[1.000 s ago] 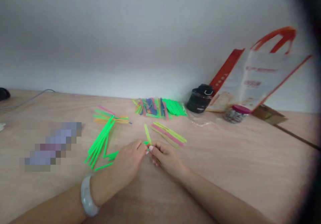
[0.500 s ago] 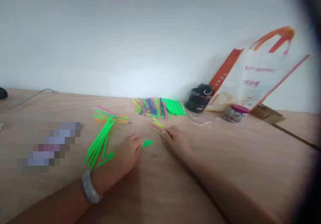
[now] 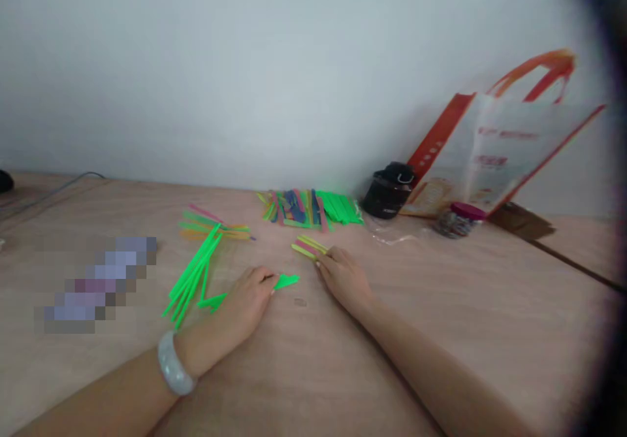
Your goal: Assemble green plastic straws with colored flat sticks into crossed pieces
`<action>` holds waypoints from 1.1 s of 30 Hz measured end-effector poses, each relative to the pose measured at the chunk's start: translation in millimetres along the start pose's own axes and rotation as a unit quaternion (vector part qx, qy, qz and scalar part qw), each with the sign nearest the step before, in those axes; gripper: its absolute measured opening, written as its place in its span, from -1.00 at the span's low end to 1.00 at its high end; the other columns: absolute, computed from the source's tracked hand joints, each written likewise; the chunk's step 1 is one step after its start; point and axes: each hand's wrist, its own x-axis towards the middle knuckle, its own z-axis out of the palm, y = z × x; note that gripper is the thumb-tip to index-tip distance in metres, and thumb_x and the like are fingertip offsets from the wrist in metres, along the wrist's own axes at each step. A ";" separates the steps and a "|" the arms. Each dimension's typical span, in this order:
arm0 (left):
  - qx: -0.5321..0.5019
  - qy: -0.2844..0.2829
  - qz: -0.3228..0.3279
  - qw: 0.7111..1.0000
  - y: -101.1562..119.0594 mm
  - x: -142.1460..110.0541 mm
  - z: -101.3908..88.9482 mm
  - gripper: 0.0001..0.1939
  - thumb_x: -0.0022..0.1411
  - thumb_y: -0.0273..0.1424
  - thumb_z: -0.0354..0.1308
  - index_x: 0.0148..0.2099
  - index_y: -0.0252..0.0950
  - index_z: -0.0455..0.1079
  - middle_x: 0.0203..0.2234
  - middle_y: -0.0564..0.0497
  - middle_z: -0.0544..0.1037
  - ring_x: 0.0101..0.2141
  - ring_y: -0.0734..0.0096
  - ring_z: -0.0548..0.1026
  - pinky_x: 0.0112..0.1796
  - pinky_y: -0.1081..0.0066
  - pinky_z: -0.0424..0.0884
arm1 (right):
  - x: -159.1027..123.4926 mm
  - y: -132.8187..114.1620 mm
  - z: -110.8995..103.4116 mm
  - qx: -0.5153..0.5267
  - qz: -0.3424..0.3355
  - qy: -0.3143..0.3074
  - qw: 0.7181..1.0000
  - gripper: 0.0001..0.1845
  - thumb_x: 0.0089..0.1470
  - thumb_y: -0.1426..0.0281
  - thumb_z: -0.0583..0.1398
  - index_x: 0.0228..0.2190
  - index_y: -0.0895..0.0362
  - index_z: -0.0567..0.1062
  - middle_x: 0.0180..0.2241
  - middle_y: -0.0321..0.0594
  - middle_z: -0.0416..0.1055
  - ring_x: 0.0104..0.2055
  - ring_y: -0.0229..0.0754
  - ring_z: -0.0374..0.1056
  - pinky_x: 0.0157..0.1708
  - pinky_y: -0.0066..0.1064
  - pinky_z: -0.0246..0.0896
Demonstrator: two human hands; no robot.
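— Head view, left hand (image 3: 249, 296)?
— Clamped on green strips (image 3: 288, 281), free end jutting right of the grip
— Right hand (image 3: 345, 277)?
— Fingertips touching yellow and pink strips (image 3: 305, 247), ends showing ahead-left; whether pinched, cannot tell

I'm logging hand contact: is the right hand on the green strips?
No, the right hand is at the yellow and pink strips; the left hand touches green strips.

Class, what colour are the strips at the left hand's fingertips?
Bright green: the strips at the left hand show best in the head view.
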 end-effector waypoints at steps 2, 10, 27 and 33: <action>0.029 -0.002 0.003 1.000 3.8 1.2 -5.8 -0.70 0.26 -0.51 -0.08 0.02 -0.29 0.29 -0.13 -0.08 0.40 -0.10 0.34 0.34 -0.03 0.27 0.30 | -1.1 -1.7 -1.5 0.003 -0.007 0.009 1.000 -0.74 0.16 0.40 0.02 -0.34 0.16 0.51 -0.33 -0.07 0.35 -0.26 -0.14 0.26 -0.25 -0.34 0.17; 0.295 0.023 -0.171 0.940 -10.8 16.2 -84.9 -0.73 0.27 -0.44 -0.09 -0.04 -0.40 0.31 -0.14 -0.21 0.38 -0.13 0.12 0.38 -0.14 0.20 0.32 | -6.9 -17.4 -2.5 0.048 -0.035 0.037 0.998 -0.71 0.18 0.36 -0.01 -0.29 0.13 0.51 -0.29 -0.11 0.37 -0.20 -0.15 0.28 -0.19 -0.33 0.18; 0.235 -0.082 -0.286 0.925 -70.8 12.0 -99.7 -0.69 0.25 -0.34 -0.17 -0.21 -0.35 0.37 -0.30 -0.17 0.51 -0.28 0.17 0.48 -0.31 0.32 0.32 | -8.5 -18.5 -0.7 0.078 -0.059 0.061 0.993 -0.73 0.16 0.37 0.01 -0.33 0.14 0.50 -0.28 -0.11 0.39 -0.21 -0.15 0.28 -0.19 -0.32 0.21; 0.227 -0.059 -0.314 0.920 -69.1 16.1 -104.7 -0.68 0.25 -0.33 -0.18 -0.23 -0.32 0.37 -0.28 -0.15 0.51 -0.29 0.20 0.48 -0.34 0.35 0.30 | -8.7 -18.9 -1.4 0.098 -0.051 0.061 0.992 -0.72 0.16 0.36 0.01 -0.37 0.14 0.50 -0.29 -0.10 0.39 -0.21 -0.14 0.29 -0.18 -0.31 0.21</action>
